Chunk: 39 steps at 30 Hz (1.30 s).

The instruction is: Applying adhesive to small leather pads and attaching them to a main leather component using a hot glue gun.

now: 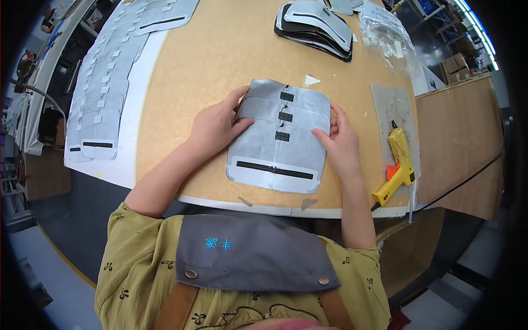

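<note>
A flat silver-grey fabric panel with rounded corners lies before me, tilted a little at its far edge. Down its middle run three small black patches joined by a thin dark cord, and a black strip crosses its near end. My left hand grips its left edge, thumb on top and fingers beneath. On the right edge my right hand holds it the same way, the fingers partly hidden behind it. To the right, a yellow glue gun with an orange trigger lies on a grey mat.
Overlapping grey panels with small white tabs line the left side. A stack of grey and black panels sits at the far right, beside a clear plastic bag. A white scrap lies beyond the held panel. A wooden board adjoins the table's right side.
</note>
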Motion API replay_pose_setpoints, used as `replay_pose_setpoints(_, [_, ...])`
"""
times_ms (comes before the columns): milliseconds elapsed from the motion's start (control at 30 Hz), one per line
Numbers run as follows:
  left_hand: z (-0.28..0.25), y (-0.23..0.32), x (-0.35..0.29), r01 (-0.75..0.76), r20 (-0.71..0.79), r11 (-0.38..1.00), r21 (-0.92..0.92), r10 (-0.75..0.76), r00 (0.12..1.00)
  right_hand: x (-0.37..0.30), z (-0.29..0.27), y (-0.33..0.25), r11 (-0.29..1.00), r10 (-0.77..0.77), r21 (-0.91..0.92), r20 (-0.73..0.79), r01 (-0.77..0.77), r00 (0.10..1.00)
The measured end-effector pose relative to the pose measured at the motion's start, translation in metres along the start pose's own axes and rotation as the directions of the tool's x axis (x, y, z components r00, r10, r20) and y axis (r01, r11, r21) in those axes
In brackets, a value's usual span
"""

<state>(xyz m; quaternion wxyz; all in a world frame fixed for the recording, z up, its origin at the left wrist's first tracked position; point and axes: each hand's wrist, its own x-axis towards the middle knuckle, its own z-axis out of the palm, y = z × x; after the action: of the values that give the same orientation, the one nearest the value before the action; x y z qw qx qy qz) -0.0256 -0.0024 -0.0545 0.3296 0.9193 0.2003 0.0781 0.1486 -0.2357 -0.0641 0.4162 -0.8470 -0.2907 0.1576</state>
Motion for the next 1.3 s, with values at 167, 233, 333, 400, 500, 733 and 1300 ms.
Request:
replay_pose_setpoints(167, [0.004, 0.004, -0.008, 0.012, -0.193, 0.997, 0.074, 0.003, 0.981, -0.004, 0.001, 0.003, 0.917, -0.219, -0.368, -0.148, 0.152, 0.964])
replay_pose_setpoints(233, [0.004, 0.002, -0.011, -0.060, -0.221, 0.986, 0.155, 0.094, 0.971, -0.009, 0.004, -0.006, 0.854, -0.256, -0.491, -0.113, 0.170, 0.960])
replay_pose_setpoints(333, [0.004, -0.001, -0.010, -0.188, -0.180, 0.948, 0.256, 0.238, 0.954, -0.024, 0.013, -0.027, 0.762, -0.288, -0.605, 0.002, 0.231, 0.958])
replay_pose_setpoints(400, [0.006, -0.005, -0.008, -0.240, -0.119, 0.931, 0.274, 0.281, 0.952, -0.028, 0.019, -0.032, 0.752, -0.284, -0.597, 0.086, 0.277, 0.955])
replay_pose_setpoints(500, [0.011, -0.010, -0.007, -0.270, 0.053, 0.859, 0.435, 0.275, 0.960, -0.028, 0.027, -0.023, 0.752, -0.216, -0.592, 0.192, 0.289, 0.957])
replay_pose_setpoints(733, [0.010, -0.004, -0.019, -0.207, 0.044, 0.867, 0.453, 0.210, 0.977, -0.026, 0.029, -0.020, 0.753, -0.167, -0.585, 0.274, 0.302, 0.947])
replay_pose_setpoints(1300, [0.017, -0.024, -0.020, -0.228, -0.072, 0.921, 0.315, 0.262, 0.962, -0.034, 0.022, -0.021, 0.773, -0.154, -0.583, 0.208, 0.249, 0.966])
